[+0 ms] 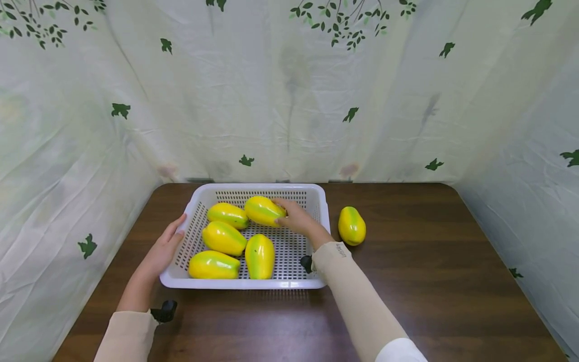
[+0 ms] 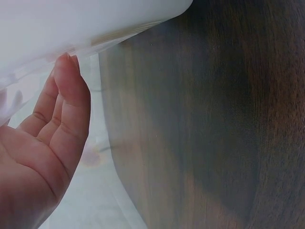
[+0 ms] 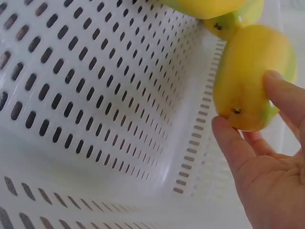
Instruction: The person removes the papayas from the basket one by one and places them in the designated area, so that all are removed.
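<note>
Before a pale, leaf-printed cloth backdrop (image 1: 253, 95), a dark brown wooden table (image 1: 452, 276) bears a white perforated plastic basket (image 1: 244, 284), where a person's right hand (image 1: 296, 218) grips a glossy yellow-green oval fruit (image 1: 262, 210) between thumb and fingers near the far wall. Four similar fruits (image 1: 223, 238) lie in the basket's left and middle; a lone yellow-green fruit (image 1: 352, 226) rests on the table, just beside its right side. The left hand (image 1: 169, 246), fingers fairly straight, touches the basket's left side. Placing the gripped fruit appears the step in hand, though lifting is possible; setting it down would call for a gentle release beside its neighbour.
</note>
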{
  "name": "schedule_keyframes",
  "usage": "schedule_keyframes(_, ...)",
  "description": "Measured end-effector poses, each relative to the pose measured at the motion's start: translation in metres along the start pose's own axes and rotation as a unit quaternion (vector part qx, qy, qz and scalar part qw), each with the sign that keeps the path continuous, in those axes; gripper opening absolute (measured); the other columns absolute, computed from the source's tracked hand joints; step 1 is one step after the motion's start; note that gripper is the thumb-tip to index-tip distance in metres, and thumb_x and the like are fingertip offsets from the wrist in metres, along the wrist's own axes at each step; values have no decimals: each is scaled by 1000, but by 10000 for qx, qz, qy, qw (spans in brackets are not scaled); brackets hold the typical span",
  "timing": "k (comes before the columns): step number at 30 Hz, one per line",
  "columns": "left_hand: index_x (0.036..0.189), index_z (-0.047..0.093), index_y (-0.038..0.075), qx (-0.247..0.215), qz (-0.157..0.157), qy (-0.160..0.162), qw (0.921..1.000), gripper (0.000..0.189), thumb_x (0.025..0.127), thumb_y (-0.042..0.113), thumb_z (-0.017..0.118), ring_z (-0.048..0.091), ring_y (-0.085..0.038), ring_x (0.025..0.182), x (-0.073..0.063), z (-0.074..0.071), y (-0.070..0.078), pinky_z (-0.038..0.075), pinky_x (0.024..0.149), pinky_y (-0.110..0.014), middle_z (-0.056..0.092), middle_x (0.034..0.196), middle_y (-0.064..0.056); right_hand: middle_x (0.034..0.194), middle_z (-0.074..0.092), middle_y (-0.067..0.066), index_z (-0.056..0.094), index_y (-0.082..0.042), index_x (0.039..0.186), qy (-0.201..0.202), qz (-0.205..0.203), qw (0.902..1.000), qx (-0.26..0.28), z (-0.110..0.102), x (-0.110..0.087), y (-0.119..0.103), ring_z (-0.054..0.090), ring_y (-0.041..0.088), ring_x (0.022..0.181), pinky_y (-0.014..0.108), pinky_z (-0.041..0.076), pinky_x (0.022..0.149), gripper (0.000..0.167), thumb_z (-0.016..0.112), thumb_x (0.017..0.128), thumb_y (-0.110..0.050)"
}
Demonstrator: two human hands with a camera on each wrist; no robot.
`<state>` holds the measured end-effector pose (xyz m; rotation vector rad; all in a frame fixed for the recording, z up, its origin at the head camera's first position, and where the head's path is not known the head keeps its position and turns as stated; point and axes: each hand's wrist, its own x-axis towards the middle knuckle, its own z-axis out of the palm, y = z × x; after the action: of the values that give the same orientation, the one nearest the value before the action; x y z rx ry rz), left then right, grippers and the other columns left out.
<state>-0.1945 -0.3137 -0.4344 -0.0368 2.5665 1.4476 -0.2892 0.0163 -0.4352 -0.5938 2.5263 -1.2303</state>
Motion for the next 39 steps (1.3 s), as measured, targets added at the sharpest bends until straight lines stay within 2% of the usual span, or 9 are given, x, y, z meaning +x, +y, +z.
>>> schedule_keyframes(3, 145, 2, 29, -7, -31, -10, 10000, 55, 96, 44, 24, 39, -46, 112, 0, 0, 1, 48, 75, -49, 8, 145, -23, 133, 41, 2, 34, -17, 139, 113, -110, 9998, 144, -1, -1, -2, 45, 15, 109, 33, 38, 94, 57, 58, 88, -10)
schedule_keyframes(10, 145, 2, 29, -2, -53, -2, 10000, 56, 96, 44, 24, 38, -46, 113, 0, 0, 2, 48, 77, -50, 9, 145, -23, 130, 42, 5, 34, -14, 139, 579, -677, 9947, 515, -6, -4, -11, 47, 16, 104, 30, 43, 87, 57, 58, 87, -7)
schedule_keyframes(16, 145, 3, 29, -27, -78, -12, 10000, 55, 96, 44, 24, 39, -46, 112, 0, 0, 2, 48, 76, -49, 10, 144, -23, 129, 38, 7, 32, -15, 140, 814, -866, 9906, 681, -7, -7, -14, 47, 18, 101, 26, 46, 83, 59, 58, 87, -6)
schedule_keyframes(25, 145, 2, 30, -10, -89, -6, 10000, 56, 96, 45, 25, 39, -46, 112, -1, 0, 2, 49, 75, -49, 8, 145, -22, 125, 38, 9, 33, -19, 139, 1163, -1114, 9781, 1321, -11, -19, -20, 47, 20, 101, 26, 46, 83, 58, 57, 87, -8)
schedule_keyframes(31, 145, 2, 30, 8, -68, -25, 10000, 56, 96, 45, 24, 39, -46, 112, -2, 0, 4, 48, 76, -49, 10, 145, -23, 126, 37, 12, 31, -14, 140, 1352, -1431, 9671, 1614, -23, -30, -29, 46, 26, 102, 31, 45, 86, 58, 56, 87, -8)
schedule_keyframes(34, 145, 2, 30, 32, -81, -7, 10000, 56, 96, 45, 24, 40, -46, 112, -2, 0, 4, 48, 75, -49, 10, 145, -23, 127, 35, 16, 29, -9, 140, 1424, -1489, 9648, 1636, -35, -42, -43, 45, 30, 106, 34, 43, 89, 59, 56, 88, -6)
schedule_keyframes(39, 145, 2, 29, 70, -83, 19, 9999, 56, 96, 45, 24, 39, -46, 112, -2, 0, 4, 49, 74, -49, 9, 145, -22, 127, 35, 14, 29, -13, 140, 1681, -1649, 9571, 1691, -49, -51, -43, 43, 26, 111, 32, 41, 92, 59, 56, 88, -10)
